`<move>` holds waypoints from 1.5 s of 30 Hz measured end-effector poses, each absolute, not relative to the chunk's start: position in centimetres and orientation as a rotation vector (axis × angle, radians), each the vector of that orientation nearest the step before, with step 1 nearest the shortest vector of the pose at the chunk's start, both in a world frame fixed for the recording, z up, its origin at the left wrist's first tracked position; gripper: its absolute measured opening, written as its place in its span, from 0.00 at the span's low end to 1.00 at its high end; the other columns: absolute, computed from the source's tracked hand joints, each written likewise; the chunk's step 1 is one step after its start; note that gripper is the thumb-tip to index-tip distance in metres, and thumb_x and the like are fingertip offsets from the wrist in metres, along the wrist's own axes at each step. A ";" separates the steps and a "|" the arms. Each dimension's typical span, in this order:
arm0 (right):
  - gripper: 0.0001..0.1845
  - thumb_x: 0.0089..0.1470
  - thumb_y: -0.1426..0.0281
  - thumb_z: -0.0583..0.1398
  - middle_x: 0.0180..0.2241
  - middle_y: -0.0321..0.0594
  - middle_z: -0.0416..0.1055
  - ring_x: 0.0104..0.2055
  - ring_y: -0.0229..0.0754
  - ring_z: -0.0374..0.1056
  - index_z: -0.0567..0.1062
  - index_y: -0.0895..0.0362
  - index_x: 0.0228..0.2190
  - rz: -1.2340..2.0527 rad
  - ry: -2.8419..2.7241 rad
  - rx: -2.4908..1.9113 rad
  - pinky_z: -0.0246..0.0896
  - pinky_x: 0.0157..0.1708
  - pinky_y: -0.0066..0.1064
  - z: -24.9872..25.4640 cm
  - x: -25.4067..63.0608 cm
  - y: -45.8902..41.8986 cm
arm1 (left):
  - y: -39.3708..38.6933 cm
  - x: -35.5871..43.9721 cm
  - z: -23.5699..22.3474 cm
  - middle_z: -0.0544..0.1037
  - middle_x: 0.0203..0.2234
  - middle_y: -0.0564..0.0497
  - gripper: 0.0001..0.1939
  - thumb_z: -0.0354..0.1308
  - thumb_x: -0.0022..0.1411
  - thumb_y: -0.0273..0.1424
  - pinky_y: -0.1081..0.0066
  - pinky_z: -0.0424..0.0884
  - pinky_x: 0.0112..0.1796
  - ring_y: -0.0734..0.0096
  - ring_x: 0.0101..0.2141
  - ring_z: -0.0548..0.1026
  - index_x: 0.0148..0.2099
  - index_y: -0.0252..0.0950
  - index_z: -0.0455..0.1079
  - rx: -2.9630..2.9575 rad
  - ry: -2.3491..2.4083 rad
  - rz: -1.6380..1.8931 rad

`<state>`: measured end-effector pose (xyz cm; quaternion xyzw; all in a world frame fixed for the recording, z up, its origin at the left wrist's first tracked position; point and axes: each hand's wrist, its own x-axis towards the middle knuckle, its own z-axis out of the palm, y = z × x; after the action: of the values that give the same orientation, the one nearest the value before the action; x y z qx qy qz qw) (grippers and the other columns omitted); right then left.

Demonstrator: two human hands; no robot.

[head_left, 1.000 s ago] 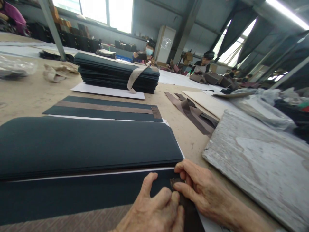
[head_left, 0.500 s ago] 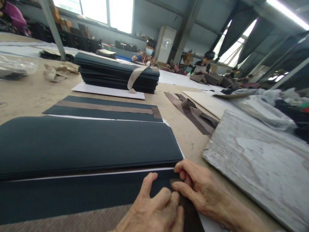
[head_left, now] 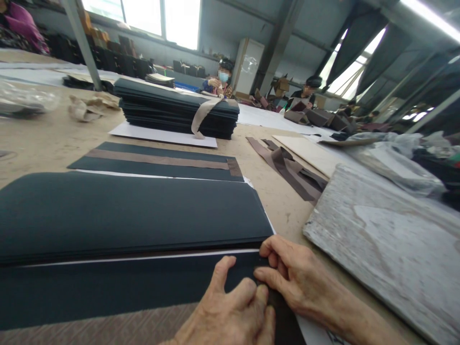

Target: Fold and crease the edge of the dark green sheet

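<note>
A dark blue-green sheet [head_left: 108,287] lies in front of me, with a patterned brown band [head_left: 108,326] along its near side and a dark brown strip [head_left: 285,314] at its right end. My left hand [head_left: 233,311] presses on that end with curled fingers, its thumb held apart; the fingertips touch the strip. Thumb and bent fingers of my right hand [head_left: 287,270] pinch at the strip's far end, by the sheet's corner. What lies between these fingertips is mostly hidden. Just beyond, a stack of dark blue-green pieces [head_left: 143,211] rests with a white edge showing beneath.
Farther back lie a panel with brown strips [head_left: 161,160] and a tall stack [head_left: 176,110] tied with a pale band. Loose brown strips [head_left: 283,165] and a grey stone slab [head_left: 388,254] are on the right. Two co-workers [head_left: 224,84] sit behind the table.
The brown end between my right finger and thumb shows less than before. Both hands stay almost in place. A co-worker at the back has raised a hand.
</note>
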<state>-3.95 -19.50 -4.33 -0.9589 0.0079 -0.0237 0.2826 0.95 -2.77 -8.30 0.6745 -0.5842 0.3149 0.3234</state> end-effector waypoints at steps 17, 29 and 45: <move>0.06 0.57 0.73 0.51 0.23 0.34 0.62 0.24 0.36 0.59 0.63 0.57 0.27 -0.292 -0.100 -2.612 0.51 0.23 0.28 -5.1 -3.6 -19.4 | -3.0 1.0 -8.4 0.73 0.23 0.55 0.09 0.52 0.60 0.23 0.59 0.43 0.57 0.76 0.25 0.64 0.30 0.36 0.71 1.744 -1.517 0.845; 0.06 0.57 0.74 0.52 0.23 0.32 0.61 0.24 0.34 0.59 0.64 0.57 0.28 -0.289 -0.109 -2.565 0.53 0.24 0.27 -5.1 -4.0 -19.8 | -3.1 0.9 -8.4 0.74 0.24 0.57 0.09 0.52 0.60 0.22 0.61 0.44 0.58 0.79 0.25 0.65 0.31 0.36 0.71 1.709 -1.479 0.869; 0.09 0.53 0.77 0.51 0.26 0.36 0.64 0.28 0.37 0.63 0.68 0.57 0.25 -0.434 0.003 -2.585 0.57 0.27 0.27 -5.5 -4.3 -18.6 | -2.9 1.0 -8.4 0.74 0.24 0.55 0.10 0.48 0.62 0.23 0.57 0.44 0.55 0.75 0.25 0.64 0.31 0.34 0.69 1.744 -1.564 0.834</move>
<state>-4.26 -18.59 -5.45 -0.9529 0.0009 -0.1602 0.2575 1.03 -2.95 -8.43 0.6640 -0.5955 0.3177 0.3218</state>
